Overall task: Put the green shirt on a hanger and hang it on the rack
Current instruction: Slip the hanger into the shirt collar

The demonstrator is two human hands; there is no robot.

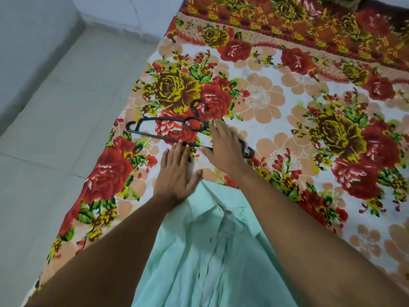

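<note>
1. The right hand (223,147) covers the middle of the black hanger (163,127), so that part of its bar and right shoulder is hidden.
2. The green shirt (210,251) is cut off by the picture's lower edge; both forearms hide its sides, so its sleeves cannot be seen.
3. The bed (287,89) runs out of the picture at the top and right; its far edge and right edge are unseen.
4. Whether the left hand (177,173) fingertips touch the hanger cannot be told.
</note>
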